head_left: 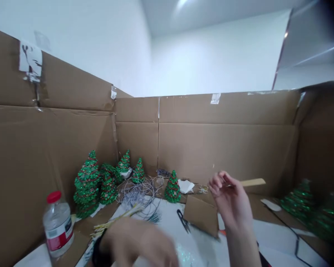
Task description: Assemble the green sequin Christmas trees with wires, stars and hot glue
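Observation:
My right hand is raised above the right side of the work surface. Its curled fingers pinch a pale, flat wooden stick that points right; the stick's other end is hidden in the fingers. Low in the middle, my left hand is smeared by motion, with a dark band at the wrist. Its fingers cannot be made out. Below and right of it glitter sparkles on the white surface. Black thread snips lie between the hands, beside a brown cardboard piece. A small green beaded tree stands behind them.
More green trees stand at the left, near a red-capped plastic bottle. Tangled wire and yellow strands lie centre-left. At right are blurred green trees and a black cable. Cardboard walls enclose the surface.

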### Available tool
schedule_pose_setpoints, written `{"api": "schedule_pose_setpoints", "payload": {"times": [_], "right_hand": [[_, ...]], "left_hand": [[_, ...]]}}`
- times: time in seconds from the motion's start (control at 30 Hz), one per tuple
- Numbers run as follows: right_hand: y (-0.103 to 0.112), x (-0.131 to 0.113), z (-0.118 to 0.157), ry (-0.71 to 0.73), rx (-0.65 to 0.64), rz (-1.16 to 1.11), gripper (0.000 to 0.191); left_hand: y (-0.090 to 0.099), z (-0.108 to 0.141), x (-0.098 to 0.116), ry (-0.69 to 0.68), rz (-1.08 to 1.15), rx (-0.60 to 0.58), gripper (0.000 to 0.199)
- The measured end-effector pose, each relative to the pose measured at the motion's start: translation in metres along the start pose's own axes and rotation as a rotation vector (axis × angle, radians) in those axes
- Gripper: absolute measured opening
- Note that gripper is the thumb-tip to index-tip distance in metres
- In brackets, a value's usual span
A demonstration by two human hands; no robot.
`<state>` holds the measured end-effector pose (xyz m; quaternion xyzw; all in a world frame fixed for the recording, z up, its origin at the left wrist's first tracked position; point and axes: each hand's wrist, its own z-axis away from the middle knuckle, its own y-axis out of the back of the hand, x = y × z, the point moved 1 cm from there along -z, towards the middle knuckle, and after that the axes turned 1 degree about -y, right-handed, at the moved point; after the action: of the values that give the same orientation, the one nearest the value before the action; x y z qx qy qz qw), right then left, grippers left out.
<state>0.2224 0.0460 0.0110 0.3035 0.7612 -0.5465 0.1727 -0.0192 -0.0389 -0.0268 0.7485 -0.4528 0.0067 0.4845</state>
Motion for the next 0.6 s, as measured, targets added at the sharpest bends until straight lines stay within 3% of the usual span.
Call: {"api": "schedule_pose_setpoints", "payload": {"times": [0.1, 0.17, 0.23, 0.27, 0.33, 0.43, 0.6], "right_hand": [[-0.001, -0.007, 0.005, 0.117, 0.020, 0.104, 0.015], [-0.001, -0.007, 0.008, 0.191, 0.062, 0.175, 0.016], [0.000, -0.004, 0.008, 0.213, 0.081, 0.235, 0.019], [0.000, -0.003, 0.009, 0.213, 0.078, 0.264, 0.021], [0.000, -0.002, 0.010, 0.218, 0.066, 0.310, 0.025], [0.000, -0.005, 0.013, 0.262, 0.077, 0.349, 0.027], [0.002, -0.021, 0.020, 0.330, 0.114, 0.362, 0.023]], "left_hand": [[-0.035, -0.084, -0.053, -0.127, 0.090, -0.187, 0.034], [-0.073, -0.128, -0.095, 0.160, 0.093, 0.068, 0.056], [-0.115, -0.151, -0.131, 0.431, 0.118, 0.160, 0.090], [-0.132, -0.155, -0.144, 0.484, 0.141, 0.188, 0.098], [-0.154, -0.157, -0.160, 0.490, 0.167, 0.233, 0.087], [-0.158, -0.153, -0.164, 0.480, 0.178, 0.275, 0.056], [-0.117, -0.127, -0.126, 0.430, 0.169, 0.341, 0.059]]}}
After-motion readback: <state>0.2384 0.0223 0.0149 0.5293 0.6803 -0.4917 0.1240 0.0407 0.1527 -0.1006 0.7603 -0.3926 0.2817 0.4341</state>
